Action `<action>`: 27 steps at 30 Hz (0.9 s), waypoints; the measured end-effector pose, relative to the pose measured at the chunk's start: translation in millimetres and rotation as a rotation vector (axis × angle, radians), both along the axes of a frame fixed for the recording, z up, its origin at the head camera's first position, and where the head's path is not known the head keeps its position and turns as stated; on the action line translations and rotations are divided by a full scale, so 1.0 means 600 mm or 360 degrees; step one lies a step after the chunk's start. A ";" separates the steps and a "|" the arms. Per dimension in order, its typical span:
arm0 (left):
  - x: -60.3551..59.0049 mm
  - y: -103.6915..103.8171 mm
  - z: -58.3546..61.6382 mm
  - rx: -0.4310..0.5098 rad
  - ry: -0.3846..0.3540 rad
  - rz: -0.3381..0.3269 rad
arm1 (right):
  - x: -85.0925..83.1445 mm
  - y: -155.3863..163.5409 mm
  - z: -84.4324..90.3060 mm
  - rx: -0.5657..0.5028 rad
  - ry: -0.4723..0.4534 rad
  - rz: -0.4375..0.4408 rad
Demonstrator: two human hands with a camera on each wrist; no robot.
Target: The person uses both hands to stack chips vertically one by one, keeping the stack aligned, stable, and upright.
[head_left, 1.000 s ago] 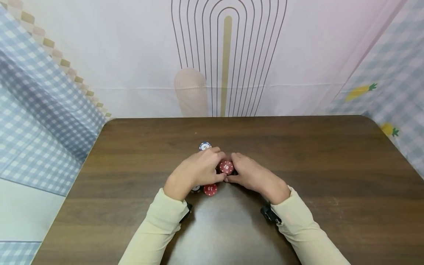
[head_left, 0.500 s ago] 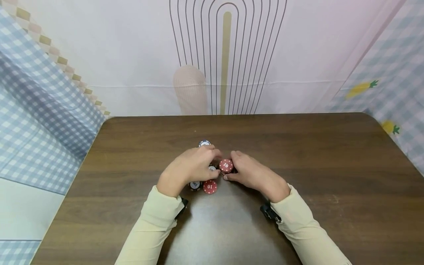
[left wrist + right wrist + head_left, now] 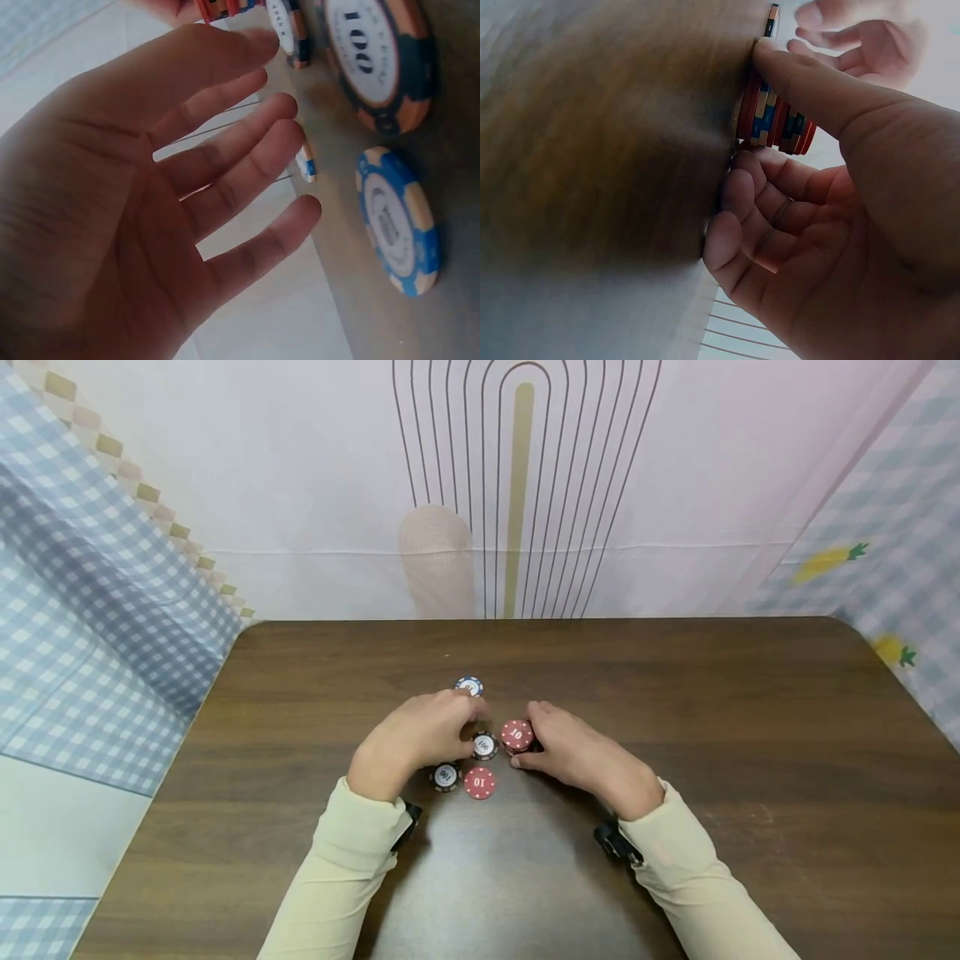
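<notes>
A short stack of poker chips (image 3: 517, 735) with a red "10" chip on top stands on the brown table (image 3: 675, 693). My right hand (image 3: 529, 739) grips it, thumb on the near side and fingers round the far side; the right wrist view shows the stack's (image 3: 776, 120) red and blue edges between thumb and curled fingers (image 3: 742, 180). My left hand (image 3: 468, 728) hovers just left of the stack, fingers relaxed and holding nothing (image 3: 289, 124). Loose chips lie by it: a black "100" chip (image 3: 484, 745) (image 3: 379, 60), a second black chip (image 3: 445, 775), a red "10" chip (image 3: 479, 782) and a blue chip (image 3: 468, 685) (image 3: 397, 221).
A patterned cloth backdrop (image 3: 517, 485) rises behind the table's far edge, with blue checked cloth (image 3: 90, 610) on the left and right. The rest of the tabletop is bare wood. Black wrist-camera mounts (image 3: 615, 842) sit at both cuffs.
My left hand has drawn back to the left off the stack, uncovering the black "100" chip beside it. The right hand keeps its grip on the stack.
</notes>
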State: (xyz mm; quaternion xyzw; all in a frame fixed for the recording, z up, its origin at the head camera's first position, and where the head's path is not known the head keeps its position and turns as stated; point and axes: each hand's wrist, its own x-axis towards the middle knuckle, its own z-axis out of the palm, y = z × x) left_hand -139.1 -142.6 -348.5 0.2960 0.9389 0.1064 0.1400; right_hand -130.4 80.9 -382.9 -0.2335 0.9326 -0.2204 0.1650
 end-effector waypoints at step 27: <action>0.000 0.012 -0.016 -0.0059 -0.0005 0.0014 | 0.001 -0.001 0.002 -0.0001 0.0032 0.0011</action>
